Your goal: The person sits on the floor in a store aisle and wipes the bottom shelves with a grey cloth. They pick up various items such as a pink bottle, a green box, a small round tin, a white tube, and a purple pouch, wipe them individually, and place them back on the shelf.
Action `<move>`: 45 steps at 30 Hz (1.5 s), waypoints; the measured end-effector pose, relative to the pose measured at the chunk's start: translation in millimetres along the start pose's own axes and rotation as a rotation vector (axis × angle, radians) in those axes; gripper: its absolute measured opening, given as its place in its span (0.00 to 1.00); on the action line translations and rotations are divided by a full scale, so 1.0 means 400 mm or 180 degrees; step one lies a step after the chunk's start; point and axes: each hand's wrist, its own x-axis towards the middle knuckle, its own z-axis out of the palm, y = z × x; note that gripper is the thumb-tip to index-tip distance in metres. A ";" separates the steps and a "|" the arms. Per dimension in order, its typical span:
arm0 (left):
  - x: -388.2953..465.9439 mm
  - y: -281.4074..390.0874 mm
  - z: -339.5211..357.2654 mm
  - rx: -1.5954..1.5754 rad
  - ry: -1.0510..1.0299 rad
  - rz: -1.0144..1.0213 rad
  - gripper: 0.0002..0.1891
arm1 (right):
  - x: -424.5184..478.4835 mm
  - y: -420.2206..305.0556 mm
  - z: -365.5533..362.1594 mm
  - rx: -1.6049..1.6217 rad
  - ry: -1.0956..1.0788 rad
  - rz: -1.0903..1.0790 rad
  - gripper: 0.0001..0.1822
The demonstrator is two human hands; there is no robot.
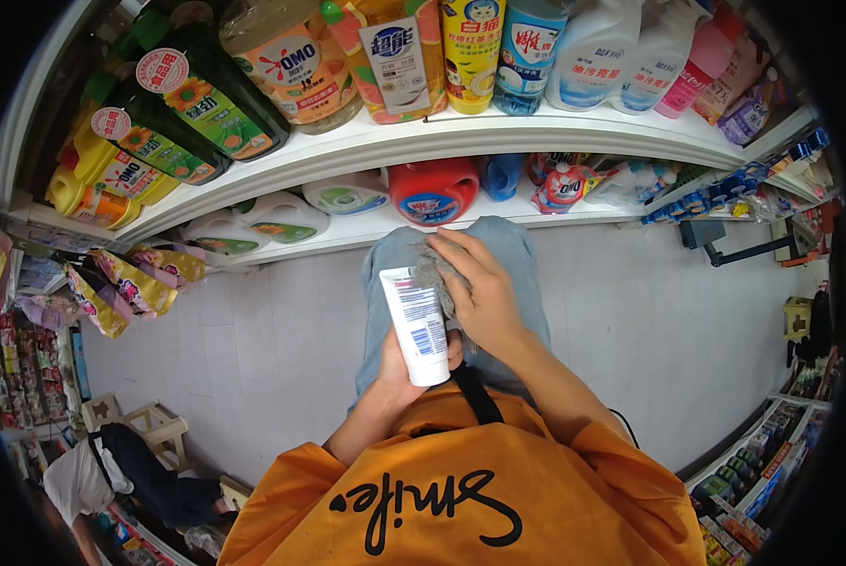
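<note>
A white squeeze tube (419,329) with blue printing and a barcode rests in my left hand (396,362), its cap end towards my body. The fingers of that hand wrap around it from below. My right hand (481,293) presses a grey cloth (431,279) against the tube's upper right edge. Part of the cloth hangs below the right palm. Both hands are above my lap, over my jeans (515,262). The tube's underside is hidden.
Before me a white shelf (366,145) bears bottles of detergent, with a red jug (433,191) on the lower level. Snack-like gold packets (136,283) hang at left. Another person (90,474) bends near beige stools (158,428) at lower left. Stocked shelves (755,460) stand behind right.
</note>
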 end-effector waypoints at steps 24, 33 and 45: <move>0.072 -0.072 0.349 0.0958 0.1701 0.0870 0.18 | -0.063 -0.247 -0.362 -0.0526 -0.0670 0.0927 0.15; 0.109 -0.150 0.512 0.2182 0.1183 0.2161 0.15 | -0.091 -0.253 -0.378 -0.1179 -0.0192 0.0700 0.34; 0.048 -0.147 0.521 0.3556 -0.0049 0.1235 0.19 | 0.234 -0.438 -0.946 -0.1313 0.2329 -0.0520 0.23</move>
